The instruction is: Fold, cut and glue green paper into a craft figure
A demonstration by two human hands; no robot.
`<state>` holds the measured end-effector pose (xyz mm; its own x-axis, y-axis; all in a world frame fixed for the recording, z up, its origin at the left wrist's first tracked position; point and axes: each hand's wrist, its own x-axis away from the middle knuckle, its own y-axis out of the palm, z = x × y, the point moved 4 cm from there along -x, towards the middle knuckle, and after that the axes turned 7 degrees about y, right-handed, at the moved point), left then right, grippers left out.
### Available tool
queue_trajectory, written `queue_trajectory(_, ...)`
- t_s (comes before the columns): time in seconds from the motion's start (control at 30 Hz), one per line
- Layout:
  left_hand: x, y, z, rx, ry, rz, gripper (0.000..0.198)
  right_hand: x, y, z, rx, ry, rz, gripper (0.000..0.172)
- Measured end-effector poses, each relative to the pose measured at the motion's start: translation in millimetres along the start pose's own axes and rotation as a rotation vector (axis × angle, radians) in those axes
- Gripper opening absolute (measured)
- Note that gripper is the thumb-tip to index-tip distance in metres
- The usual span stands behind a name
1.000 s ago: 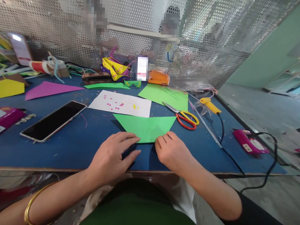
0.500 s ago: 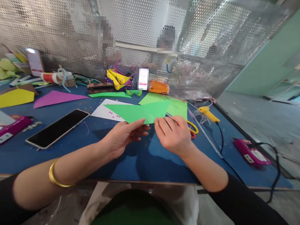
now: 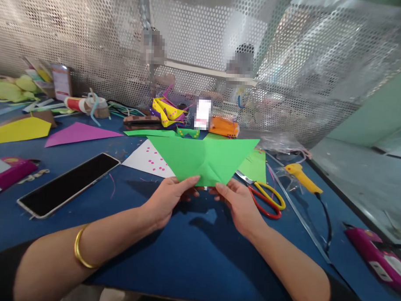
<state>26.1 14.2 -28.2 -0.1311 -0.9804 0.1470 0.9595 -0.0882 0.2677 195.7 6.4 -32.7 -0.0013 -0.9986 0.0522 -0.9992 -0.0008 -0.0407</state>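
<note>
A green paper piece [image 3: 206, 159], wide at the top and narrow at its lower edge, is held up over the blue table [image 3: 183, 255]. My left hand [image 3: 169, 195] pinches its lower left edge, thumb in front and fingers behind. At the lower right edge my right hand [image 3: 240, 202] grips it the same way. Scissors [image 3: 267, 199] with one red and one yellow handle lie just right of my right hand. Behind the green piece are a white sheet with pink marks [image 3: 147, 159] and a lighter green sheet [image 3: 257, 165], both partly covered.
A black-screened phone [image 3: 69, 185], purple paper [image 3: 81, 135] and yellow paper [image 3: 20, 130] lie on the left. To the right are a yellow glue gun [image 3: 304, 178] and a magenta device [image 3: 376, 255]. A perforated metal panel [image 3: 198, 32] stands behind.
The green paper has spread from a slanted position to face me squarely. My right hand has moved down and now holds its lower edge. The scissors show more fully, and the view has shifted.
</note>
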Motion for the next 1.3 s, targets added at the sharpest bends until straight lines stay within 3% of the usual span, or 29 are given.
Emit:
queue_trajectory(0.2,2.9,5.7,-4.1,-0.111,0.000,-0.138,0.024,8.6,5.9,12.4,-0.343,0.250,-0.003,0.027)
queue_trajectory(0.4,6.2,6.8,-1.9,-0.138,0.016,-0.168,0.023,10.6,5.1,10.2,-0.352,0.227,0.022,0.018)
queue_trajectory(0.67,4.9,5.5,-0.3,-0.075,0.000,-0.146,0.038,9.1,2.1,3.3,-0.192,0.151,0.018,0.027)
queue_trajectory(0.8,1.4,2.2,4.8,-0.105,0.046,-0.093,0.038,14.8,-5.7,-8.7,0.160,-0.049,0.116,0.040)
queue_trajectory(0.87,0.6,1.2,5.7,-0.116,0.046,-0.067,0.038,22.3,-10.8,-19.8,0.366,-0.267,0.238,0.041)
queue_trajectory(0.93,0.8,1.6,5.4,-0.136,0.041,-0.063,0.040,31.1,-13.9,-30.6,0.527,-0.517,0.358,0.026)
queue_trajectory(1.0,1.7,3.1,5.0,-0.163,0.046,-0.074,0.042,36.5,-14.5,-37.0,0.657,-0.698,0.429,0.031)
queue_trajectory(1.1,3.7,6.3,5.5,-0.193,0.059,-0.107,0.044,34.1,-12.7,-38.0,0.788,-0.774,0.395,0.037)
queue_trajectory(1.3,3.7,6.9,5.8,-0.228,0.024,-0.141,0.042,31.5,-10.3,-38.3,0.814,-0.815,0.298,0.009)
